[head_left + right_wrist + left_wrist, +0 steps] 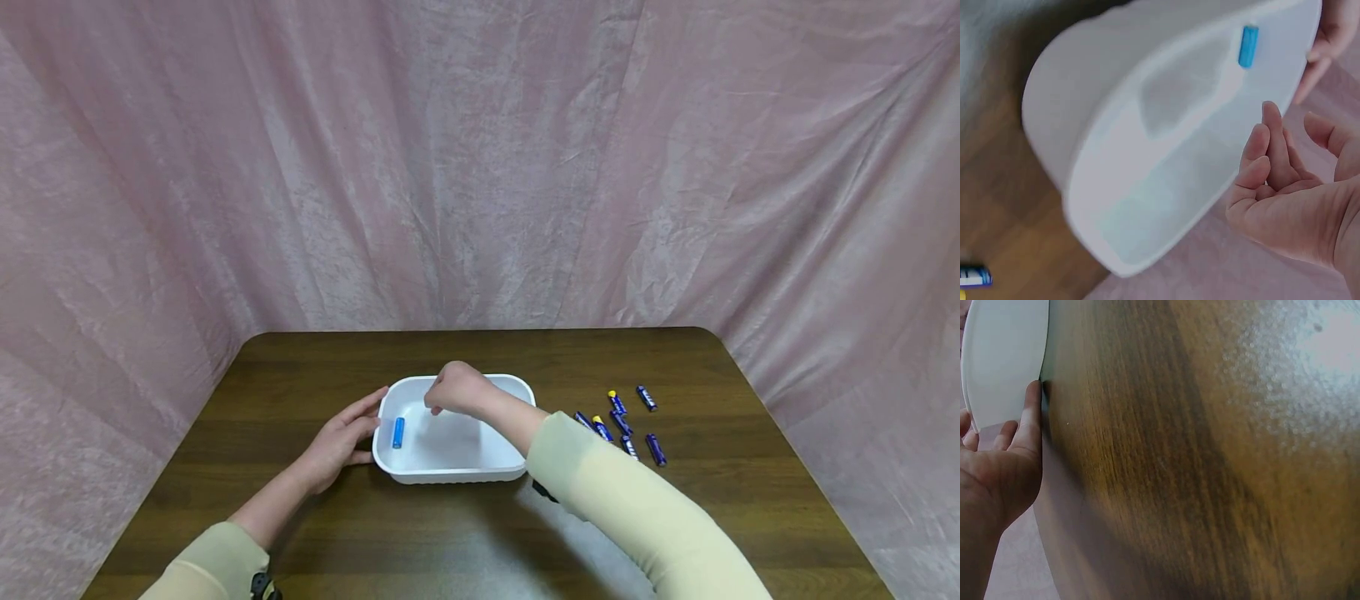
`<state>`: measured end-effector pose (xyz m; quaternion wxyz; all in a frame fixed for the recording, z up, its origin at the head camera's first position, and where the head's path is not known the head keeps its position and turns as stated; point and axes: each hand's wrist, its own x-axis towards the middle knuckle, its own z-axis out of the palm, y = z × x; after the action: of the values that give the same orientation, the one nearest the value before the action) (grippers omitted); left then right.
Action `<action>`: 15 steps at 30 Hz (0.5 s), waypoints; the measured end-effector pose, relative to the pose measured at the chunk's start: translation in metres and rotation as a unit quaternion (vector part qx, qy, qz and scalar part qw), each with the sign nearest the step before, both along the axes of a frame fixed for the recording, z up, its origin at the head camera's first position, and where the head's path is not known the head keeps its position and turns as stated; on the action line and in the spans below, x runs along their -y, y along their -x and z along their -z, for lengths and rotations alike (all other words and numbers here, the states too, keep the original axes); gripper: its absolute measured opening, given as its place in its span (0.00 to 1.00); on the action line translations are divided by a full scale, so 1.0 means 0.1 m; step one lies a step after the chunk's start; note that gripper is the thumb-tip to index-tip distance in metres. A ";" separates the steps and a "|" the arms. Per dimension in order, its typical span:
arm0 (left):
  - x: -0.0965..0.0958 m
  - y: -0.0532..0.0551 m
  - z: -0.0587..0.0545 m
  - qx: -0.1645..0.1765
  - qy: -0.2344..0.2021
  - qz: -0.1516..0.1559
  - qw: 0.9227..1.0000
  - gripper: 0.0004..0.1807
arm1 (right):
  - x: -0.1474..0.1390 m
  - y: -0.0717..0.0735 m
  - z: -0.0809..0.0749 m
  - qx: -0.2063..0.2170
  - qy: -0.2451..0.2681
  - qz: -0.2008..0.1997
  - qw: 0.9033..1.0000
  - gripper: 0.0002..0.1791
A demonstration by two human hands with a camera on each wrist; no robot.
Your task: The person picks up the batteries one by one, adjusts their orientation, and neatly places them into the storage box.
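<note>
White tray (453,477): my left hand (335,446), fingers straight, touches its left end. Light-blue battery (398,433): one, inside, left. Dark-blue batteries (620,422): several remaining outside, right. My right hand (459,388): above tray, fingers loosely curled, empty.

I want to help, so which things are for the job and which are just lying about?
For the job, it seems:
tub, touched by the left hand
light-blue battery, inside it
probably the dark batteries, lying loose

Just there:
table, underneath
curtain, behind
</note>
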<state>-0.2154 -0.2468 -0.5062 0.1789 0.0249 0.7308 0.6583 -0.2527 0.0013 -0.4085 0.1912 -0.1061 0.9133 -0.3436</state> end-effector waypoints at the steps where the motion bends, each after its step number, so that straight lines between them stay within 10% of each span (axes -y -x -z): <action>1: 0.01 0.00 0.00 -0.001 0.000 0.002 1.000 0.30 | -0.05 0.01 -0.04 0.000 0.008 -0.001 1.000 0.09; 15: 0.00 0.00 0.03 0.006 0.015 -0.016 1.000 0.29 | -0.77 -0.01 -0.41 -0.046 0.018 0.005 0.999 0.13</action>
<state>-0.2150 -0.2464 -0.5094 0.1736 0.0064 0.7399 0.6499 -0.2519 0.0780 -0.3673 0.1456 -0.1205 0.9154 -0.3554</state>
